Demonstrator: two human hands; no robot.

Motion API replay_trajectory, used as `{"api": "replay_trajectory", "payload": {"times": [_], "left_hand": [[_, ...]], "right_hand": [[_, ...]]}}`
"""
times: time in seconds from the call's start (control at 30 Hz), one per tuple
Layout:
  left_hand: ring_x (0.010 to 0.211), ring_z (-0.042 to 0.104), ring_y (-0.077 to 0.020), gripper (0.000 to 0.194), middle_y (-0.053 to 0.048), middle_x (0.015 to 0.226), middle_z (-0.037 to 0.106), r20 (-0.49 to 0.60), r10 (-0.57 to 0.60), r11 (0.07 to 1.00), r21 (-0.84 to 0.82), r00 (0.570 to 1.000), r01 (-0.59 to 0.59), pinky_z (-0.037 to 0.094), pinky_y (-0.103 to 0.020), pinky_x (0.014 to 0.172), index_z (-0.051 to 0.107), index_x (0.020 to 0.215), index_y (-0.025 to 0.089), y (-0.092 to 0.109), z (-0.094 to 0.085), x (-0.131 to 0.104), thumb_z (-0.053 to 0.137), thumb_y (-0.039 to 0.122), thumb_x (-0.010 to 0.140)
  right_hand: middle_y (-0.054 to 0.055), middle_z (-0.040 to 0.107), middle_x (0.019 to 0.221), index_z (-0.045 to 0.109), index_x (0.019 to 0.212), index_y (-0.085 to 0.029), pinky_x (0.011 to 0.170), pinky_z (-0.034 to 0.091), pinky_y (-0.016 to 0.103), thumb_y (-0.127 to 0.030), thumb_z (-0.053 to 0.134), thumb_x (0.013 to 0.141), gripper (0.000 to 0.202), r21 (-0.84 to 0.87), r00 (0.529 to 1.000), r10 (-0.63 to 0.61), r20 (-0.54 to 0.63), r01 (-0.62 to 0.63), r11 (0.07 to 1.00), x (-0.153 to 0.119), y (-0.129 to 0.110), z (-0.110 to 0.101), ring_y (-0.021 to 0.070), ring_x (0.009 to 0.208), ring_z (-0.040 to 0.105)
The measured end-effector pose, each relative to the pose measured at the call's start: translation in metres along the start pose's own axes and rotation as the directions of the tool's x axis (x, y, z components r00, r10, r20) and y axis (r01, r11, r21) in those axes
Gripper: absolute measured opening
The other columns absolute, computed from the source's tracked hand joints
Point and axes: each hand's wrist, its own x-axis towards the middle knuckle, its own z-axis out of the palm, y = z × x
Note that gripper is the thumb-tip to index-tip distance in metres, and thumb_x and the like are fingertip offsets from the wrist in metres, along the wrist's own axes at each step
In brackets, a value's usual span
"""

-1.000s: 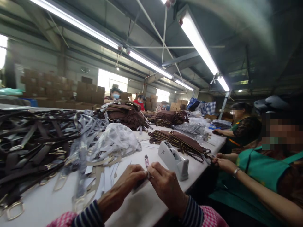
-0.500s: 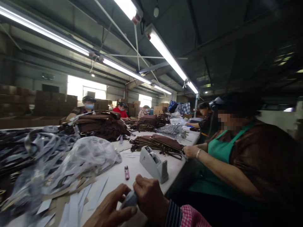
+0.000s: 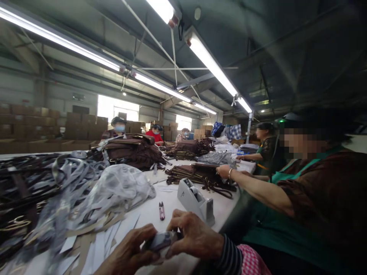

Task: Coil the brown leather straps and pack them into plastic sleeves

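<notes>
Near the front edge of the table, a small dark bundle with a shiny, clear plastic-like surface (image 3: pixel 161 241) sits between my two hands. My left hand (image 3: pixel 133 246) grips its left side, thumb below and fingers above. From the right, the curled fingers and thumb of my right hand (image 3: pixel 192 233) clasp the other end. What the bundle is cannot be made out. Just beyond my right hand stands a grey tape dispenser (image 3: pixel 195 198). Pink-handled thread snips (image 3: pixel 161 211) lie on the white table behind the bundle.
Left of my hands are white and tan strips (image 3: pixel 99 238), a clear plastic bag heap (image 3: pixel 123 187) and tangled straps (image 3: pixel 61 179). Brown bag stacks (image 3: pixel 129 151) rise behind. At right, a co-worker in a green apron (image 3: pixel 258 229) reaches to a brown pile (image 3: pixel 186 175).
The view has swung left, so things sit farther right. My right hand has gone from a closed fist to clasping the bundle, which shows more. The co-worker's hand has moved onto the brown pile.
</notes>
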Motion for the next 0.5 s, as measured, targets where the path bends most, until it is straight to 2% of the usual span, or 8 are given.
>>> {"api": "replay_trajectory", "payload": {"times": [0.07, 0.1, 0.13, 0.2, 0.27, 0.33, 0.4, 0.5], "left_hand": [[0.084, 0.054, -0.0203, 0.031, -0.002, 0.085, 0.060, 0.067, 0.029, 0.999, 0.017, 0.997, -0.030, 0.044, -0.026, 0.072, 0.065, 0.080, 0.020, 0.000, -0.006, -0.006, 0.069, 0.051, 0.078], [0.082, 0.055, -0.0201, 0.032, -0.002, 0.091, 0.063, 0.062, 0.032, 0.999, 0.026, 0.998, -0.034, 0.044, -0.026, 0.071, 0.068, 0.087, 0.021, -0.003, -0.008, -0.009, 0.069, 0.052, 0.078], [0.081, 0.056, -0.0200, 0.036, -0.003, 0.099, 0.065, 0.022, 0.021, 0.999, 0.033, 1.000, -0.022, 0.045, -0.027, 0.072, 0.069, 0.098, 0.023, -0.007, -0.008, -0.013, 0.069, 0.053, 0.078], [0.077, 0.059, -0.0201, 0.054, -0.006, 0.114, 0.065, -0.133, -0.036, 0.999, 0.010, 0.990, 0.038, 0.049, -0.031, 0.074, 0.062, 0.121, 0.027, -0.022, -0.005, -0.019, 0.070, 0.055, 0.076], [0.078, 0.062, -0.0215, 0.063, -0.009, 0.120, 0.063, -0.266, -0.096, 0.995, -0.058, 0.959, 0.083, 0.052, -0.034, 0.075, 0.054, 0.130, 0.026, -0.037, 0.000, -0.023, 0.068, 0.056, 0.077], [0.081, 0.063, -0.0238, 0.055, -0.010, 0.110, 0.064, -0.302, -0.132, 0.988, -0.120, 0.944, 0.100, 0.052, -0.034, 0.070, 0.056, 0.120, 0.022, -0.048, 0.006, -0.025, 0.063, 0.058, 0.080], [0.080, 0.061, -0.0240, 0.041, -0.008, 0.093, 0.064, -0.271, -0.111, 0.992, -0.081, 0.956, 0.092, 0.049, -0.032, 0.067, 0.059, 0.103, 0.020, -0.052, 0.009, -0.025, 0.059, 0.055, 0.082], [0.078, 0.058, -0.0217, 0.020, -0.005, 0.082, 0.061, -0.187, 0.024, 0.988, 0.151, 0.982, 0.005, 0.046, -0.032, 0.072, 0.059, 0.079, 0.020, -0.053, 0.009, -0.026, 0.059, 0.039, 0.081]], "right_hand": [[-0.003, 0.061, 0.089, 0.079, 0.089, -0.023, 0.068, 0.040, 0.023, -0.046, 0.089, 0.069, 0.032, 0.041, 0.999, -0.041, 0.034, 0.039, 0.998, 0.005, -0.001, 0.002, 0.0131, 0.081, 0.058], [-0.003, 0.061, 0.086, 0.080, 0.086, -0.023, 0.067, 0.039, 0.023, -0.044, 0.090, 0.069, 0.029, 0.044, 0.998, -0.054, 0.031, 0.052, 0.998, 0.008, -0.002, 0.004, 0.0130, 0.079, 0.057], [-0.003, 0.061, 0.083, 0.080, 0.083, -0.022, 0.066, 0.039, 0.023, -0.041, 0.090, 0.069, 0.026, 0.041, 0.998, -0.061, 0.019, 0.060, 0.997, 0.010, -0.003, 0.006, 0.0131, 0.077, 0.057], [-0.003, 0.061, 0.080, 0.079, 0.078, -0.021, 0.064, 0.038, 0.024, -0.036, 0.090, 0.070, 0.020, 0.046, 0.998, -0.059, -0.025, 0.060, 0.997, 0.014, -0.006, 0.009, 0.0134, 0.075, 0.056], [-0.003, 0.061, 0.076, 0.076, 0.071, -0.019, 0.064, 0.037, 0.025, -0.034, 0.089, 0.070, 0.020, 0.066, 0.995, -0.030, -0.094, 0.036, 0.997, 0.019, -0.009, 0.004, 0.0140, 0.073, 0.055], [-0.002, 0.060, 0.073, 0.073, 0.068, -0.017, 0.066, 0.037, 0.026, -0.034, 0.086, 0.071, 0.022, 0.130, 0.985, 0.044, -0.164, -0.022, 0.991, 0.024, -0.013, -0.006, 0.0145, 0.072, 0.052], [-0.002, 0.059, 0.071, 0.071, 0.069, -0.015, 0.068, 0.038, 0.026, -0.034, 0.083, 0.072, 0.023, 0.246, 0.977, 0.130, -0.171, -0.085, 0.965, 0.028, -0.019, -0.016, 0.0147, 0.072, 0.052], [-0.003, 0.060, 0.068, 0.067, 0.071, -0.015, 0.064, 0.038, 0.024, -0.033, 0.084, 0.068, 0.025, 0.391, 0.976, 0.216, -0.033, -0.186, 0.902, 0.030, -0.029, -0.021, 0.0134, 0.068, 0.052]]}}
